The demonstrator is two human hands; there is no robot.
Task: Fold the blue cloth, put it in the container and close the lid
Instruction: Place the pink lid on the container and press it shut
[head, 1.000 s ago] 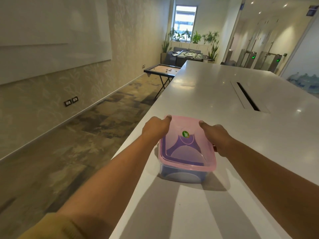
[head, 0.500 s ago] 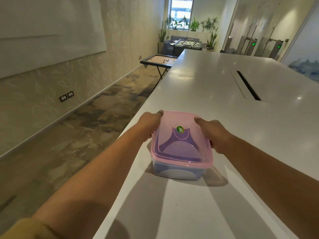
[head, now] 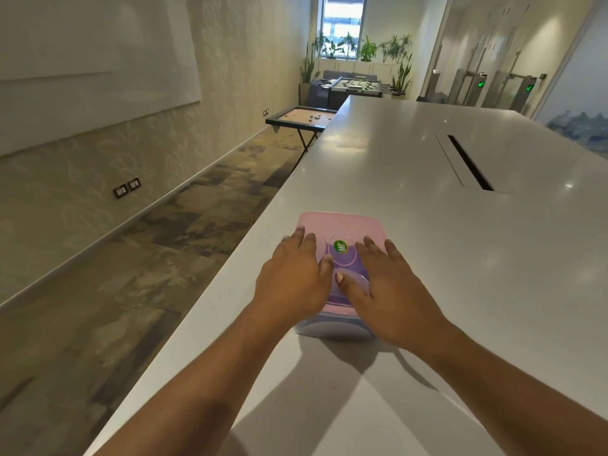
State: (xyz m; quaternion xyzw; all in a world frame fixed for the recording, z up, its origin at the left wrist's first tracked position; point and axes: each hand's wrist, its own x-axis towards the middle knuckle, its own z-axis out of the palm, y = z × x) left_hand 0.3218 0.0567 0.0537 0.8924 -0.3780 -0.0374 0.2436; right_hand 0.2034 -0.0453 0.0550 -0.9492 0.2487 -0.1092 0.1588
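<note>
Both hands, left hand and right hand, are lying flat with fingers spread on the pink lid of the container near the tabletop's left edge; something blue, probably cloth, is showing through.

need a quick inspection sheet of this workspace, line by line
surface: long white table, glossy, with a dark slot set into it
job's things: clear container near the table's left edge, pink lid on top with a green sticker; something blue-purple shows through the lid, likely the cloth
clutter: nothing seen
grippers: left hand and right hand lie flat, fingers spread, on the lid
cables: nothing seen
surroundings: carrom board, foosball table, potted plants, wall sockets, carpet floor
</note>
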